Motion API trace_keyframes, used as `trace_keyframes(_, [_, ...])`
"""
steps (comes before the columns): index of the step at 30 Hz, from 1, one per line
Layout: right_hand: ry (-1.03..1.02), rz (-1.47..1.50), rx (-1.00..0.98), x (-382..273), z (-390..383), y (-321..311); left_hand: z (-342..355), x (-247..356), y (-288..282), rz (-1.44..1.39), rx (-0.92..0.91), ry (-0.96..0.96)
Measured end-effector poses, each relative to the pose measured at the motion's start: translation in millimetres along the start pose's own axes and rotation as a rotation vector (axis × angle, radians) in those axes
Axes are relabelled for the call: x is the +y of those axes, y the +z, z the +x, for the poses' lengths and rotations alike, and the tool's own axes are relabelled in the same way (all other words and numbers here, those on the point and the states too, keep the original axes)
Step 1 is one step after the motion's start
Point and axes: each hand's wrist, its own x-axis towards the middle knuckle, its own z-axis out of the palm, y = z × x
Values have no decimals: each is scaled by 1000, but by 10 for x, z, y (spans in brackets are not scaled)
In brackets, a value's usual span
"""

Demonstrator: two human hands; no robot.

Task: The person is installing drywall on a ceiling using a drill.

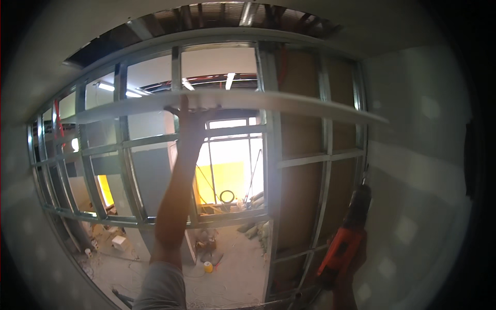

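My left arm reaches up in front of me, and my left hand (192, 111) holds a long, narrow white plasterboard strip (299, 105) from below. The fingers show only partly beneath its edge. The strip spans the upper part of the metal stud frame (279, 144), running from side to side. At the lower right my right hand (357, 256) is wrapped round a red and black power screwdriver (341, 248). The tool's bit points upward, beside the right end of the frame and apart from the strip.
Above the frame is a ceiling opening (191, 18) with metal members inside. A plastered wall (413, 170) with filled patches stands at right. Brown board (299, 206) backs the right-hand studs. Beyond the frame, a yellow bucket (208, 267) and a white box (119, 243) lie on the floor.
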Motion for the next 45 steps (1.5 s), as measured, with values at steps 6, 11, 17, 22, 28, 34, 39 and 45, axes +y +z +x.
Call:
trace_keyframes(6, [96, -256, 32, 202, -320, -1328, 1206, 403, 775, -284, -16, -110])
trace_keyframes(11, [-151, -1207, -37, 203, -901, -1593, 2134, 392, 789, -263, -99, -51])
trace_keyframes(17, [-648, -1836, -200, 325, -1131, -1845, 2810, 266, 565, -280, -135, -47])
trace_keyframes(22, [-770, -1944, -177, 416, -1154, -1980, 2621, 352, 844, -247, 19, -90])
trace_keyframes(28, [-870, -1796, -153, 389, -1134, -1744, 2637, 336, 896, -259, -37, -80])
trace_keyframes(34, [-818, -1816, -82, 604, -1222, -2188, 2713, 217, 1036, -333, -28, -115])
trace_keyframes(39, [-668, -1819, -67, 438, -1237, -1557, 2911, 207, 979, -318, -69, -85])
trace_keyframes(45, [-616, -1815, -48, 470, -1239, -1633, 3028, 229, 977, -308, -38, -60])
